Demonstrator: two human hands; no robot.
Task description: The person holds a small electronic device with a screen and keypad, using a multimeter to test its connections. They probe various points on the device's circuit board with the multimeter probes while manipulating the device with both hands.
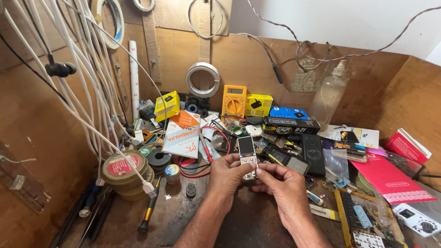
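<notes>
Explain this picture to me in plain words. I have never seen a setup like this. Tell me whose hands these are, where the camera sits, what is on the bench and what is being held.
There is no machine here. One camera sits on a person's head and looks down, so the two bare hands at the bottom are that person's own.

The left hand and right hand meet over a cluttered wooden workbench. Together they hold a small phone with a dark screen and pale keypad, upright, pinched near its lower end by the fingertips.

Around them lie a yellow multimeter, small yellow boxes, a blue box, a red box, a clear plastic bottle, round tins, a screwdriver and many loose phone parts. White cables hang on the left, and a wire coil hangs on the back wall.
</notes>
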